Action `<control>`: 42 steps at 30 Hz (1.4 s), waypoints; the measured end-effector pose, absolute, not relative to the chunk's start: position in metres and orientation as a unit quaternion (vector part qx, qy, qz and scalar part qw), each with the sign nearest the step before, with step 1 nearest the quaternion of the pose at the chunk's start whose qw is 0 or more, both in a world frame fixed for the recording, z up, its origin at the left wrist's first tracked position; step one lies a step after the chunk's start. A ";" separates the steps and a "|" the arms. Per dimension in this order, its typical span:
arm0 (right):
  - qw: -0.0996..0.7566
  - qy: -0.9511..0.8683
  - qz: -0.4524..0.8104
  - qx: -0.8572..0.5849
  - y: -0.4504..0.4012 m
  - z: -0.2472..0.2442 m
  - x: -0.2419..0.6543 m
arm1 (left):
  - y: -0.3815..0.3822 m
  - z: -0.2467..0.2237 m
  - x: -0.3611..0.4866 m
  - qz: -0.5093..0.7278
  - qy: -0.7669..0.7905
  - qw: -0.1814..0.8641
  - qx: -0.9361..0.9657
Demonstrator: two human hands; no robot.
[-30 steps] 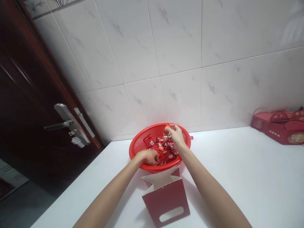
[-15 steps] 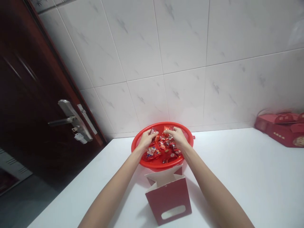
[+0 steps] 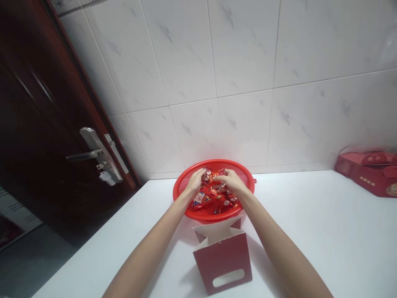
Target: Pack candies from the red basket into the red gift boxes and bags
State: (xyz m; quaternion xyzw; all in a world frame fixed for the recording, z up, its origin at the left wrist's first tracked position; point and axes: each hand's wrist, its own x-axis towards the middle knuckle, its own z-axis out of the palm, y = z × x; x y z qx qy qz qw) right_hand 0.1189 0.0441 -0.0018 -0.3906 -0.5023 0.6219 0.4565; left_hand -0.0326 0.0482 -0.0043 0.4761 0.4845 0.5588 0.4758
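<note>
A red plastic mesh basket [image 3: 250,182] holds several small wrapped candies [image 3: 228,202] in red and dark wrappers. On its left side, my left hand [image 3: 194,182] is closed on a dark red candy packet [image 3: 206,176]. My right hand [image 3: 232,183] is over the right part of the basket, fingers bent among the candies, with a small red candy packet [image 3: 222,171] at them. A larger printed candy packet [image 3: 201,199] lies below my left hand. Between my forearms a dark red paper box [image 3: 221,258] stands with its top flaps apart and a handle slot in front.
A red gift box [image 3: 369,169] with a handle sits against the tiled wall [image 3: 248,124] at the right. The white table [image 3: 310,223] ends along its left edge, beside a dark wooden door [image 3: 37,116] with a metal handle [image 3: 82,156].
My left hand has moved slightly right and now shows a dark red packet at its fingertips. My right hand's fingers have shifted lower and inward over the candies. The view has shifted slightly.
</note>
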 end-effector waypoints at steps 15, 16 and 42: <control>0.510 -0.485 0.596 -0.385 0.043 0.000 0.119 | 0.044 0.002 -0.033 0.554 0.455 0.462 0.522; 0.506 -0.485 0.598 -0.388 0.043 0.001 0.119 | 0.044 0.002 -0.033 0.554 0.458 0.462 0.520; 0.491 -0.432 0.663 -0.363 0.049 -0.001 0.119 | 0.052 -0.006 -0.041 0.620 0.417 0.415 0.520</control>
